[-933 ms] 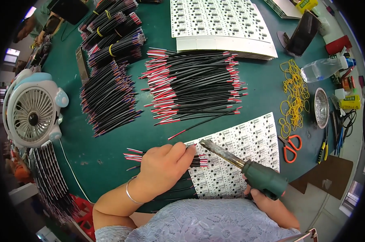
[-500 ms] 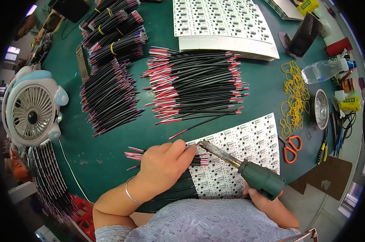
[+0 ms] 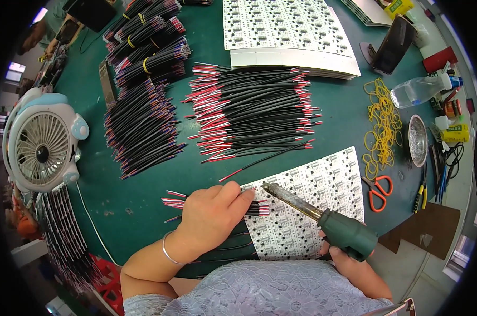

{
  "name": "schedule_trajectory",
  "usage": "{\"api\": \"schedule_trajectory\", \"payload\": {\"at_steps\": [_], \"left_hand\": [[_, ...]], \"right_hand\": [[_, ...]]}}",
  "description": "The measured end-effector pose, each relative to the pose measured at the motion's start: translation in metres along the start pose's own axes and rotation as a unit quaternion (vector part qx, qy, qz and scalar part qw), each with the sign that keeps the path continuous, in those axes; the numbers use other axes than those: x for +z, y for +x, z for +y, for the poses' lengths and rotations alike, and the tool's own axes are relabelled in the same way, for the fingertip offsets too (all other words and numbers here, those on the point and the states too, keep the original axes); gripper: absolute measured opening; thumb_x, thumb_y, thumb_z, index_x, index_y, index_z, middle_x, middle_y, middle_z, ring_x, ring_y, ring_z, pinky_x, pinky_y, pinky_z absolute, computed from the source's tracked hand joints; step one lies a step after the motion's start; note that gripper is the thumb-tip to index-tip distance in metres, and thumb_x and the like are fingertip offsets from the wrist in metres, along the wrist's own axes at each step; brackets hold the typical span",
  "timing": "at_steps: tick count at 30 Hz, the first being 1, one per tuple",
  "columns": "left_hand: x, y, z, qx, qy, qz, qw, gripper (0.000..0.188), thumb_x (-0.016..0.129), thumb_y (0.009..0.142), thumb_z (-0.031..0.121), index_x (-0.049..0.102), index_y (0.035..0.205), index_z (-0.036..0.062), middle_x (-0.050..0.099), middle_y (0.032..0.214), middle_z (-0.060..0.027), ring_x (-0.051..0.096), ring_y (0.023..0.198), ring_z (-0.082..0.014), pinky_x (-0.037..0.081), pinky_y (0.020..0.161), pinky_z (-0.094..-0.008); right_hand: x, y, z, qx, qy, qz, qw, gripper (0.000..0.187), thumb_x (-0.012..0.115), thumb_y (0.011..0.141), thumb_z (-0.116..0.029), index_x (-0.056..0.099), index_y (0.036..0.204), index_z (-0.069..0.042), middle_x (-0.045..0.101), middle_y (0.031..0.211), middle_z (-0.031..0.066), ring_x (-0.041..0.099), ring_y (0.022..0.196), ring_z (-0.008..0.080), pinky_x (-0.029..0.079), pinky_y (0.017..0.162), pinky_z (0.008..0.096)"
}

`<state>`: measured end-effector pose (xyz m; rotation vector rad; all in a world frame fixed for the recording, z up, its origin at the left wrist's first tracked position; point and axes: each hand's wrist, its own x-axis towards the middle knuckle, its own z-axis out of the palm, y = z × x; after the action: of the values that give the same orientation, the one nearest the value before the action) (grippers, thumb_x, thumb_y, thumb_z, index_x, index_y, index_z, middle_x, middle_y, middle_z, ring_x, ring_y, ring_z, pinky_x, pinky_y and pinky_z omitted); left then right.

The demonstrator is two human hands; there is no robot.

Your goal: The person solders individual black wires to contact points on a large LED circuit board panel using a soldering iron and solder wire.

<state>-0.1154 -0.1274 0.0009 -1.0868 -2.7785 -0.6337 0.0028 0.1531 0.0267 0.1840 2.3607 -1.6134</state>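
Observation:
My left hand (image 3: 212,217) is closed round a small bunch of black cables (image 3: 259,209) with red and white wire ends, at the left edge of a white circuit board panel (image 3: 317,184). Thumb and forefinger pinch together at that edge; what lies between their tips is mostly hidden. My right hand (image 3: 348,263) grips a soldering iron (image 3: 349,234) by its dark green handle, which covers most of the fingers. The iron's metal tip hangs over the panel, just right of my left fingertips. Several cables run from the panel's left edge, under my left wrist.
Rows of black cables (image 3: 259,108) and tied bundles (image 3: 149,63) lie beyond my hands. A stack of panels (image 3: 291,26) stands at the back. To the right are yellow rubber bands (image 3: 383,116), orange-handled scissors (image 3: 378,194), a metal bowl (image 3: 417,141) and a bottle (image 3: 417,92). A fan (image 3: 43,150) stands left.
The soldering iron has moved slightly right, its tip drawing away from my left fingertips. My left hand keeps its pinch at nearly the same spot.

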Motion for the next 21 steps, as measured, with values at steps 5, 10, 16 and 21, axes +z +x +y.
{"api": "schedule_trajectory", "payload": {"at_steps": [5,10,16,21], "left_hand": [[-0.001,0.001,0.0,-0.001,-0.011,0.0,1.0,0.022,0.066,0.069,0.009,0.069,0.091,0.0104,0.053,0.073,-0.001,0.055,0.059,-0.0161,0.044,0.048,-0.0287],[-0.002,0.002,0.0,0.009,-0.004,0.0,1.0,0.022,0.066,0.069,0.01,0.069,0.09,0.0099,0.054,0.075,-0.0008,0.055,0.06,-0.0158,0.044,0.048,-0.0284],[-0.003,0.002,0.001,0.008,-0.001,0.001,1.0,0.021,0.066,0.069,0.01,0.068,0.09,0.0093,0.054,0.075,-0.0007,0.055,0.059,-0.0156,0.044,0.048,-0.0283],[-0.003,0.004,0.003,0.01,0.0,-0.006,1.0,0.022,0.065,0.069,0.009,0.068,0.09,0.0086,0.055,0.076,-0.0017,0.056,0.062,-0.0165,0.044,0.05,-0.029]], "right_hand": [[0.001,-0.007,0.006,0.033,-0.02,0.005,0.999,0.027,0.07,0.073,-0.013,0.067,0.099,-0.006,0.068,0.097,0.0094,0.062,0.092,0.0283,0.045,0.084,0.0392],[0.002,-0.006,0.007,0.059,-0.017,0.005,0.998,0.029,0.071,0.071,-0.012,0.068,0.1,-0.007,0.068,0.1,0.009,0.062,0.092,0.0302,0.045,0.085,0.0403],[0.003,-0.001,0.003,-0.021,-0.126,-0.004,0.992,0.028,0.069,0.072,-0.008,0.067,0.1,-0.006,0.068,0.097,0.0099,0.063,0.088,0.0281,0.049,0.079,0.0372],[-0.01,0.006,-0.009,-0.011,-0.008,-0.057,0.998,0.024,0.067,0.073,-0.005,0.067,0.098,-0.004,0.068,0.091,0.0088,0.066,0.08,0.0268,0.051,0.071,0.0366]]}}
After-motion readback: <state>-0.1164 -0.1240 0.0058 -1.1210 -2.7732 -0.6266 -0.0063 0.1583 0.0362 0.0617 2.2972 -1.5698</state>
